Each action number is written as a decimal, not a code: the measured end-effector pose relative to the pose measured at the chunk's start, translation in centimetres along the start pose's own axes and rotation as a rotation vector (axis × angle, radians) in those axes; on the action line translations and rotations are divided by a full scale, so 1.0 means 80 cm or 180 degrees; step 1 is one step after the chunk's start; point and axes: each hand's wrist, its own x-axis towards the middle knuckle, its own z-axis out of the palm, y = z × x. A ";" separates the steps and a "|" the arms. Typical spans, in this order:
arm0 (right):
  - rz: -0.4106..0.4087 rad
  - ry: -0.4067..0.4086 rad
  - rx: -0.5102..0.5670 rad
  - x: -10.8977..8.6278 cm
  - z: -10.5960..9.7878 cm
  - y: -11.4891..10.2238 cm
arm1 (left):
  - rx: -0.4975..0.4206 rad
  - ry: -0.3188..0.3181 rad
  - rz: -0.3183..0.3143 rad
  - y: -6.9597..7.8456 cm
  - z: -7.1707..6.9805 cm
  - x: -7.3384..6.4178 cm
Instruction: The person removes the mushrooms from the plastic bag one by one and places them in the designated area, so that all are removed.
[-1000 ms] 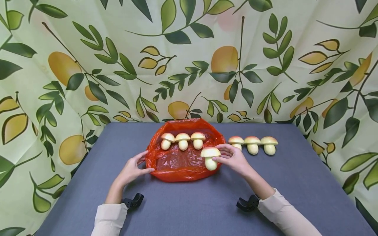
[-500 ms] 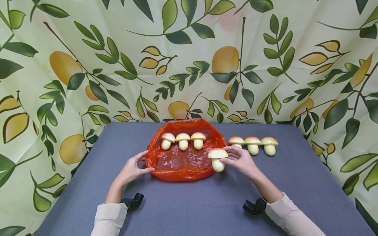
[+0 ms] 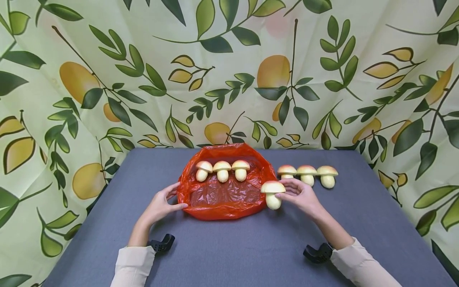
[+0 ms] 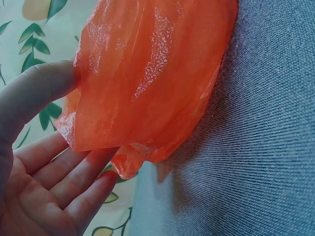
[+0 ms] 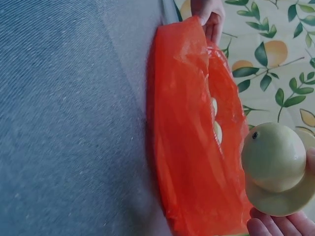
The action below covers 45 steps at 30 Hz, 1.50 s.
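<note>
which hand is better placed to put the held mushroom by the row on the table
The right hand, most likely: it grips the held mushroom near the right edge of the bag, close to the row. The left hand holds the bag's left edge, farther from the row.

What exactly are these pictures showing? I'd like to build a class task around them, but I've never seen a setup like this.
There is no machine at work here, just one person working bare-handed. The wide picture comes from a camera worn on the head; the two close-ups come from wrist cameras, one per arm. On the blue-grey table lies an open red bag with three mushrooms inside. Three more mushrooms lie in a row to its right. The left hand touches the bag's left edge, while the right hand holds another mushroom near the right edge. Behind hangs a leaf-patterned cloth.
</note>
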 end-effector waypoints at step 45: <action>0.0621 0.0264 -0.0529 -0.002 -0.054 0.067 | -0.0025 -0.0041 0.0005 -0.001 0.001 0.002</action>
